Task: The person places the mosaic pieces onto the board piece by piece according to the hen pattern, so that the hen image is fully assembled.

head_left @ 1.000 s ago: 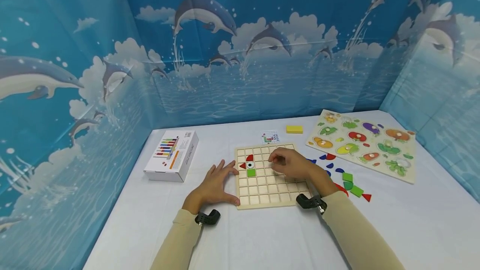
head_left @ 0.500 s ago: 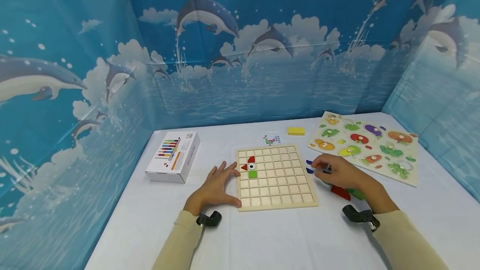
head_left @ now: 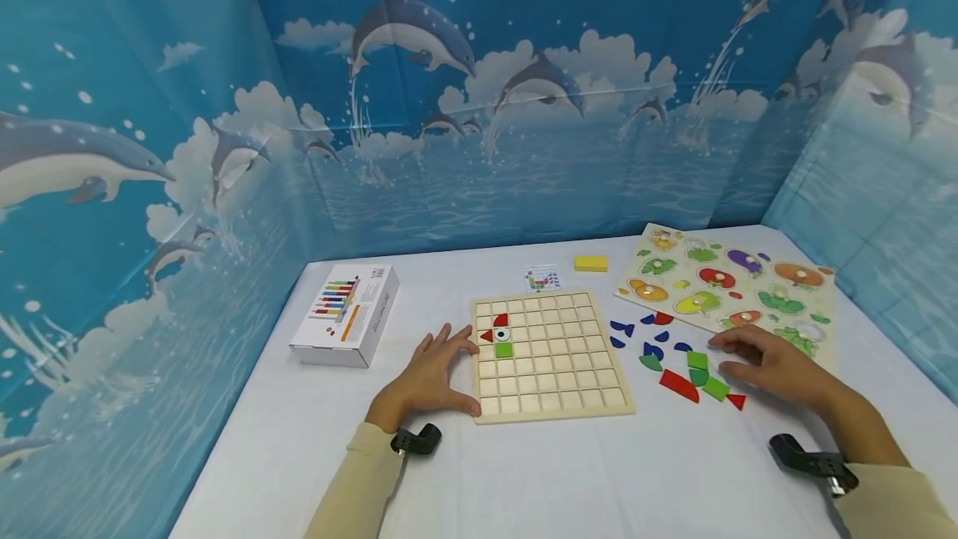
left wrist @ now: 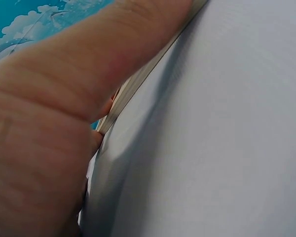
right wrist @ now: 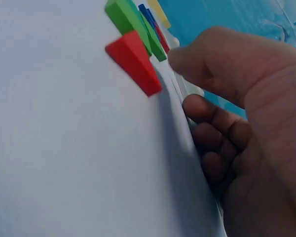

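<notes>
My left hand (head_left: pixel 422 377) rests at the left edge of a wooden grid board (head_left: pixel 565 368), fingers spread, thumb by its near corner. In the left wrist view the thumb (left wrist: pixel 74 69) lies along the board's side. On the board sit two red pieces, an eye tile (head_left: pixel 501 334) and a green square (head_left: pixel 504 349). My right hand (head_left: pixel 778 368), fingers loosely bent and holding nothing, hovers just right of loose pieces: green squares (head_left: pixel 697 360), a red triangle (head_left: pixel 737 401), a long red piece (head_left: pixel 679 386) and several blue half-rounds (head_left: pixel 654 350). The right wrist view shows the red triangle (right wrist: pixel 134 61) near the thumb.
A vegetable puzzle board (head_left: pixel 674 277) lies at the back right. Behind the grid are a small pattern card (head_left: pixel 542 278) and a yellow block (head_left: pixel 591 263). A white box (head_left: pixel 346 314) stands at the left. A dolphin curtain (head_left: pixel 479 190) encloses the table (head_left: pixel 554 481).
My right hand has moved right, from over the grid board, across the loose pieces, to their right side, uncovering them. The left hand stays at the board's edge.
</notes>
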A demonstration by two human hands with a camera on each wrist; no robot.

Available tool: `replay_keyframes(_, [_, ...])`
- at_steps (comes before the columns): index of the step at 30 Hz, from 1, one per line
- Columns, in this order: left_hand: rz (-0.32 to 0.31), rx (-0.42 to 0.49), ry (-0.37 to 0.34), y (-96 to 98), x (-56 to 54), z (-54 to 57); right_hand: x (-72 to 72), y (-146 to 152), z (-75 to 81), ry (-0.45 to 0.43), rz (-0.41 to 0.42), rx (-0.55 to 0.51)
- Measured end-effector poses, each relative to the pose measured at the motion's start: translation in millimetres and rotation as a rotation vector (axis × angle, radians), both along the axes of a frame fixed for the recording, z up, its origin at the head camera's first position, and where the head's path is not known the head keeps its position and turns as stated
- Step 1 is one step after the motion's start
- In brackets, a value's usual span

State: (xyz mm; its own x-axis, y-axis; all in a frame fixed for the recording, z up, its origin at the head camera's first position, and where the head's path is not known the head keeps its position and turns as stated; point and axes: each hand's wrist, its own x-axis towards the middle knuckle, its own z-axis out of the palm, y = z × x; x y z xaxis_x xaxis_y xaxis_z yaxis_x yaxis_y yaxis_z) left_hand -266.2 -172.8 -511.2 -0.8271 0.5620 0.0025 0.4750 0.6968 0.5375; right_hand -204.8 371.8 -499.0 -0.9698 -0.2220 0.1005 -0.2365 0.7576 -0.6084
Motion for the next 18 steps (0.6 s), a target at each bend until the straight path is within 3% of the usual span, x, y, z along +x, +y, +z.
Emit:
replay_keyframes(7, [-0.009,0.015,0.003,-0.5,0.7,0.6,1.3,-8,-3.3,0.107,0.028,0.052])
replay_keyframes(18, [-0.003,0.004,-0.003,-0.3,1.3,0.1,-1.5,-17,-3.9,0.053,-0.02,0.089])
